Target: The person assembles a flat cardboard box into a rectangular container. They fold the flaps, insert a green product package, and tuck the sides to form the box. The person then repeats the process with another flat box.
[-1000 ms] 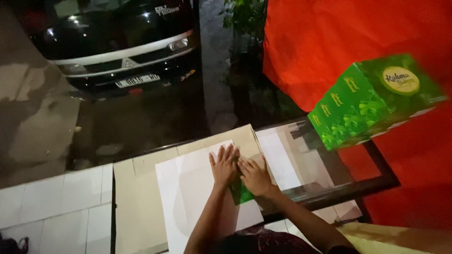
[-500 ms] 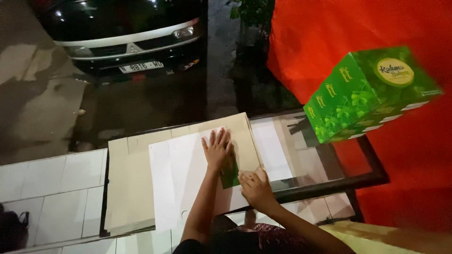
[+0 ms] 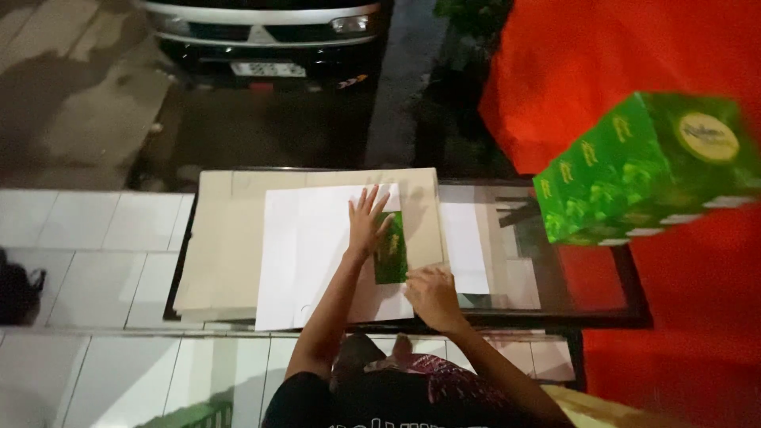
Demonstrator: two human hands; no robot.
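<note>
A white sheet of paper lies on a brown cardboard sheet on a glass-topped table. My left hand lies flat on the white sheet with fingers spread, touching the left edge of a small green flat piece. My right hand rests at the lower right corner of the green piece, fingers curled down against the paper.
A big green box stands close to the camera at the right. Red cloth fills the right side. A parked car stands beyond the table. White floor tiles lie to the left, with a dark object at the edge.
My right hand has slid down from beside the left hand to the lower corner of the green piece, which now shows more. The view has shifted.
</note>
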